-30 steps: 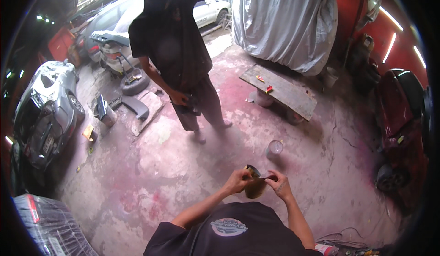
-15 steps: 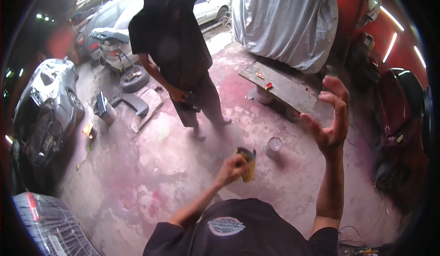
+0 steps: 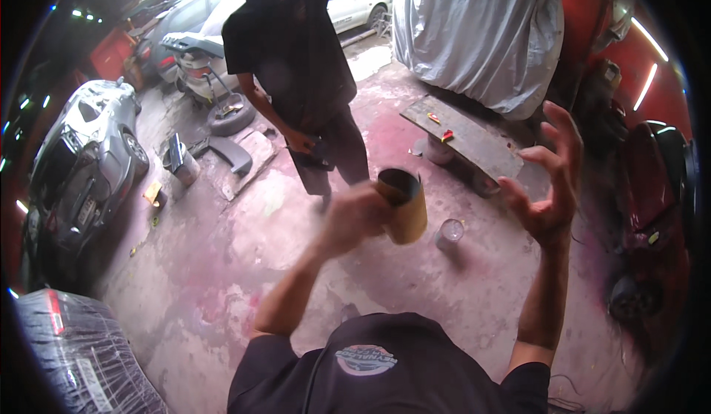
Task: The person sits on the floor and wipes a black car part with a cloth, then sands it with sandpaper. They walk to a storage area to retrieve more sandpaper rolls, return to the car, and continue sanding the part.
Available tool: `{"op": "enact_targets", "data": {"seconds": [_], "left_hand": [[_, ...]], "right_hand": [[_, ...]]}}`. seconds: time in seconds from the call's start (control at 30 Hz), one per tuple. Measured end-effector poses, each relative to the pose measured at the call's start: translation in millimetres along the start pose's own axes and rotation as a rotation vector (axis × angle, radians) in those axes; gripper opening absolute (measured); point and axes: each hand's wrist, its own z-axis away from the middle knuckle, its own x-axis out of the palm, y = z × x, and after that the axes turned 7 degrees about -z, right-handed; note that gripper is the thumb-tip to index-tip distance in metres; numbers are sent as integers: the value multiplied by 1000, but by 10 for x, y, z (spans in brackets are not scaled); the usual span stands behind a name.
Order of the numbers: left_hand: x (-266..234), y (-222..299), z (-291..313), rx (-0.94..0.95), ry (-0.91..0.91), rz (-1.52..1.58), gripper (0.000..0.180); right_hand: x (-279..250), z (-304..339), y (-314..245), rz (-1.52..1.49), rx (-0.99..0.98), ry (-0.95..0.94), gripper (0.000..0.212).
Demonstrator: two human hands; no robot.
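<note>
My left hand, a little blurred, is closed round the near side of a roll of sandpaper, yellow-tan outside and dark inside. The roll stands upright in the air, and a loose edge shows at its top right. To the right my right hand is raised, its fingers curved and spread with nothing between them. It is apart from the roll. Below the two hands, a small round can stands on the floor.
A person in dark clothes stands ahead. Beyond my right hand is a low board with small red and yellow pieces. A sheet-covered vehicle, a silver car, a plastic-wrapped car and dark red bodywork stand around the stained floor.
My left hand has risen with the roll, which now shows larger and nearer the other person. My right hand stays raised with curved fingers, slightly further right in the picture.
</note>
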Motion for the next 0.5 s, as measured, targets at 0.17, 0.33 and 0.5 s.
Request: {"op": "enact_targets", "data": {"seconds": [0.17,0.33,0.5], "left_hand": [[-1244,459,-86,-68,377,-507,11],[-2564,602,-189,56,534,-560,15],[-3043,523,-232,0,579,-604,15]], "right_hand": [[-816,367,295,102,1,56,36],[-1572,723,460,152,139,48,33],[-1528,768,432,161,223,28,32]]}}
